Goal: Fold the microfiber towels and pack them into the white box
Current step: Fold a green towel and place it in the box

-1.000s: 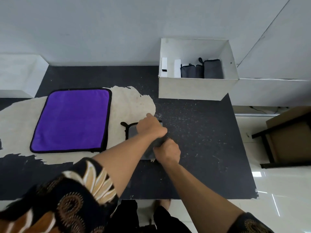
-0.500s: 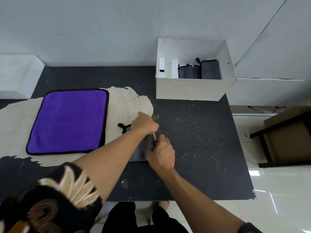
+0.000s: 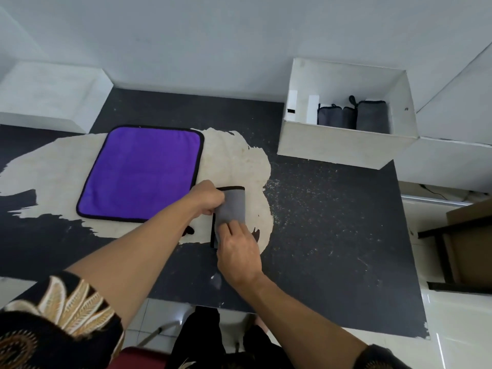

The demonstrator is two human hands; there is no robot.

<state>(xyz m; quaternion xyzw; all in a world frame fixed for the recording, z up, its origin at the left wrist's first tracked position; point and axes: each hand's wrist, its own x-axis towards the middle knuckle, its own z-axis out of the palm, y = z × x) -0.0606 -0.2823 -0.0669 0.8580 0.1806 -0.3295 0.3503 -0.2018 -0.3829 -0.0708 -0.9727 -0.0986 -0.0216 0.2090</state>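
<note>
Both hands meet on a small folded grey microfiber towel with black edging [image 3: 233,205]. It lies flat on the black bench [image 3: 332,222], over the worn pale patch [image 3: 237,161] of the top. The left hand [image 3: 206,198] has its grip clamped on the towel's left edge, fingers curled and pinching the cloth near the far corner. The right hand [image 3: 238,251] has its grip on the near end, fingers bent down over the cloth; its thumb is hidden. The trimmed far edge shows beyond both grips, and a strip of the trimmed left edge shows between the two hands.

Just left of the grip, a flat square purple microfiber towel with black edging [image 3: 141,173] lies spread out. Its right edge runs close by the left hand and is apart from the grey towel.

To the right of the grip and beyond it, a wide stretch of speckled black bench top reaches to the open-topped white box [image 3: 346,145]. The box stands at the far right of the bench, well apart from the grip. In its right half, grey towel rolls [image 3: 370,119] stand upright side by side.

The bench's near edge passes under both forearms. Its right edge lies well right of the grip, with a brown cardboard box [image 3: 471,243] past it. Far left of the grip, a white block [image 3: 50,97] sits against the wall.
</note>
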